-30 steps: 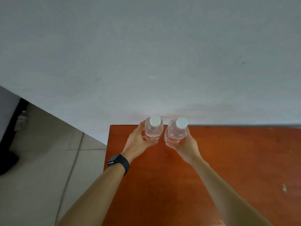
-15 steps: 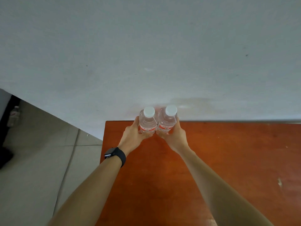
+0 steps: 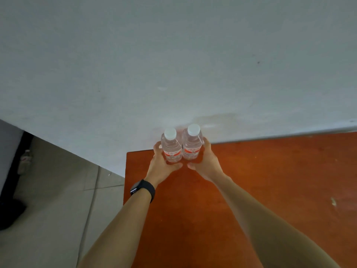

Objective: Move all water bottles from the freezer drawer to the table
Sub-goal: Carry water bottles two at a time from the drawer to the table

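Observation:
Two clear water bottles with white caps and red labels stand upright side by side at the far left corner of the orange-brown table [image 3: 270,180], close to the wall. My left hand [image 3: 161,164] curls round the left bottle [image 3: 171,147] from its left side. The right bottle [image 3: 192,145] is held by my right hand [image 3: 205,161], fingers wrapped round its right side. The bottles touch each other. The freezer drawer is out of view.
A pale wall [image 3: 173,64] rises right behind the table's far edge. Grey tiled floor [image 3: 58,190] lies to the left, with a dark object [image 3: 9,215] at the left edge and another bottle-like thing [image 3: 24,161] standing on the floor by it.
Both hands have moved the bottles forward and together, from apart above the table to side by side near the wall at the far left corner.

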Motion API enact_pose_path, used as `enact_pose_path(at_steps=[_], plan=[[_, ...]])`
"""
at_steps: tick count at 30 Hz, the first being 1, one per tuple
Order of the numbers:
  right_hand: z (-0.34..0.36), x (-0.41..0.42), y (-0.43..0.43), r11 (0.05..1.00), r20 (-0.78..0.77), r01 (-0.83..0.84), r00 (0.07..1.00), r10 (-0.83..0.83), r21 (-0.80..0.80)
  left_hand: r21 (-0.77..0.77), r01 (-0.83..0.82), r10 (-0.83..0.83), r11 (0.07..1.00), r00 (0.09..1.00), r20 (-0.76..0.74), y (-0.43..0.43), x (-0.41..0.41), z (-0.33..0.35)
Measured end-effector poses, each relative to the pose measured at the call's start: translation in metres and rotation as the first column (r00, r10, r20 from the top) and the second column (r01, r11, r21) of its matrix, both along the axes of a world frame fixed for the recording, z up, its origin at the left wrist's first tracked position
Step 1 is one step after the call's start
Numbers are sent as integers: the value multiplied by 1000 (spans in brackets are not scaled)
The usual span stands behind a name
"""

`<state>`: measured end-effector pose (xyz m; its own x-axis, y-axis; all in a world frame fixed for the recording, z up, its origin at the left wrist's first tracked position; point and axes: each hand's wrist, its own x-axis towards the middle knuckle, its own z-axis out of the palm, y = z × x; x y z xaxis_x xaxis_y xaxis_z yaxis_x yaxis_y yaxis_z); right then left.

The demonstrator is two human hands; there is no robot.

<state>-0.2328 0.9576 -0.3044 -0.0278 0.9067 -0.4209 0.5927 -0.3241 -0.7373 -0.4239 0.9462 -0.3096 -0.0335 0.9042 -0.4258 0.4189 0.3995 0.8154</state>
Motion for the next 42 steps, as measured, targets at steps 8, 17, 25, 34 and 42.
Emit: enact_pose_path(at_steps=[8,17,25,34,42], plan=[[20,88,-106,977,76,170,984,-161,-127,-247,25,-70,969,982,-175,-79,42,20],[75,263,-343,939,296,325,891,-344,111,-143,745,-715,652,541,-442,-193,252,58],[154,417,-599,681,407,653,553,-727,330,12,997,-777,79,69,-626,-377,519,139],[220,514,-867,253,371,811,48,-928,528,327,858,-691,-395,-44,-721,-595,722,224],[249,600,-985,125,398,770,-178,-900,626,378,717,-582,-586,-48,-811,-702,862,244]])
